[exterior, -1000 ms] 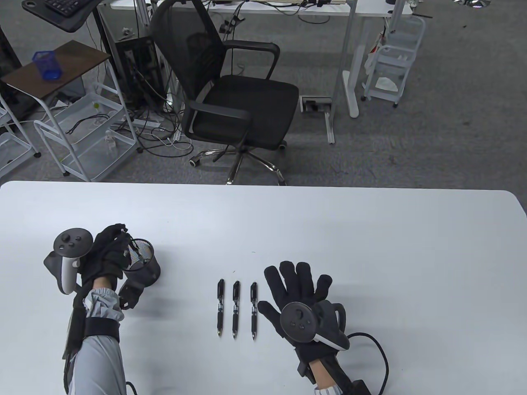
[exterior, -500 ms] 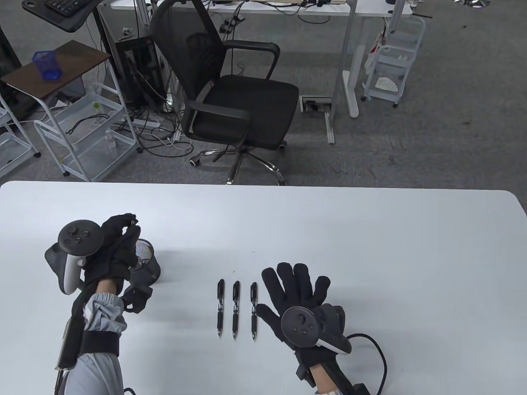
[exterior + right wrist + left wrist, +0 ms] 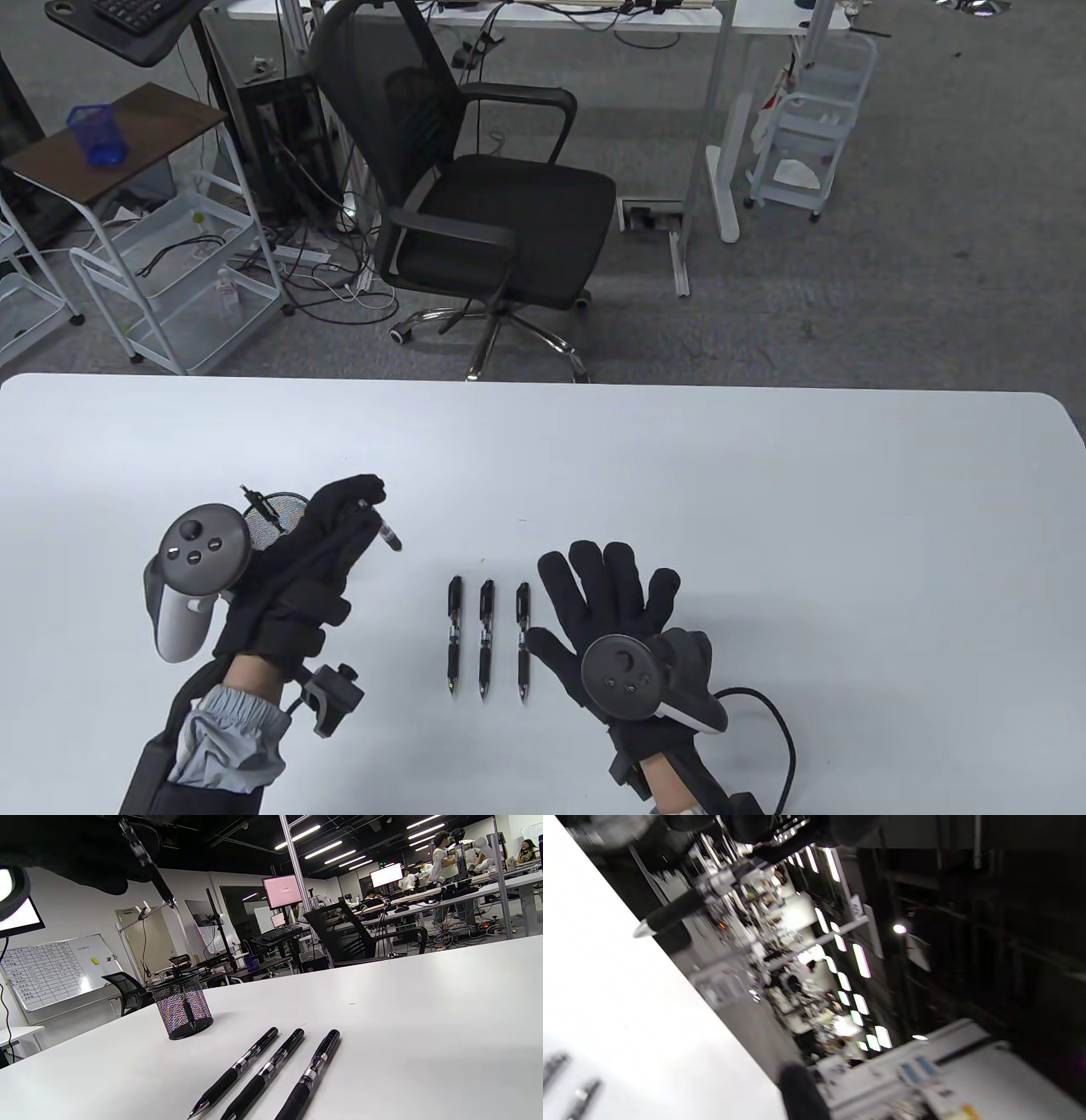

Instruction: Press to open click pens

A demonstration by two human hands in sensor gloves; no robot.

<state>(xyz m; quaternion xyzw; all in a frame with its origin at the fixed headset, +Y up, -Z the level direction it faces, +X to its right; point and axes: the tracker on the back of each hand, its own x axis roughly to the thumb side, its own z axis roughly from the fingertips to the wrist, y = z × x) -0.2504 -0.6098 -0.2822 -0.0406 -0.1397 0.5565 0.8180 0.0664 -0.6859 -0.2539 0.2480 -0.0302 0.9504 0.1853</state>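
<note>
Three black click pens lie side by side on the white table point(image 3: 764, 475): left point(image 3: 455, 637), middle point(image 3: 484, 638), right point(image 3: 523, 642). They also show in the right wrist view point(image 3: 265, 1069). My left hand point(image 3: 339, 526) grips a fourth black pen point(image 3: 389, 536) in the air, just right of the black mesh pen cup point(image 3: 284, 512). In the left wrist view this pen point(image 3: 678, 910) hangs from my fingers, tip out. Another pen point(image 3: 259, 508) sticks out of the cup. My right hand point(image 3: 607, 586) rests flat on the table, fingers spread, beside the right pen.
The mesh cup point(image 3: 182, 1012) stands left of the pen row. A black office chair point(image 3: 475, 195) stands beyond the table's far edge. The right hand's cable point(image 3: 780, 722) loops at the front right.
My left hand rose from the cup with a pen and moved right and nearer, toward the row of pens. My right hand stayed flat in place.
</note>
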